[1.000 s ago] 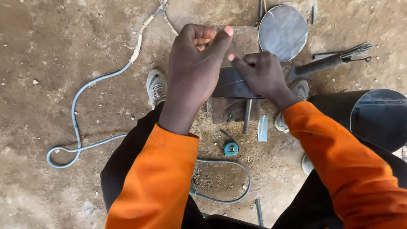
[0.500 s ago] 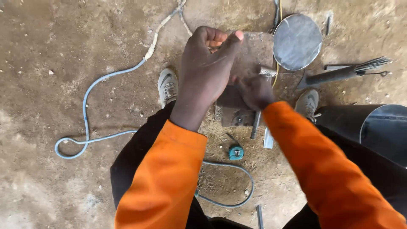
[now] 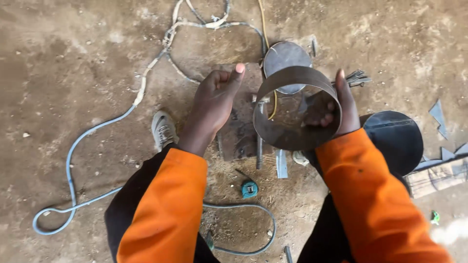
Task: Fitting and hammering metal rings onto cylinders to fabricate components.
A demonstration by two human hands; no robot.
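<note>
Nearest the camera are two orange sleeves [image 3: 165,204] and dark trousers, the person crouched over a dirt floor [image 3: 73,63]. On the ground between the knees lies a small teal tape measure [image 3: 249,189], with a pale blue hose [image 3: 68,160] looping away to the left. The right hand [image 3: 336,109] holds a rolled sheet-metal ring [image 3: 292,131] up off the ground, the thumb outside the band on its far right wall and the fingers curled inside, so the grip closes on the wall itself. The left hand [image 3: 214,104] is just beside the ring and apart from it, loosely curled with the thumb raised; it holds nothing that can be seen. Beneath the hands lies a rusty flat plate [image 3: 239,136] with short steel bar offcuts [image 3: 281,163] at its near edge. A grey shoe [image 3: 163,129] is planted left of the plate. Beyond stands a round metal disc [image 3: 285,56], and a larger dark disc [image 3: 397,139] lies to the right. Judgement: the ring is sprung and its edges look raw, so a two-handed hold on opposite walls, fingertips clear of the cut edge, would steady it best.
</note>
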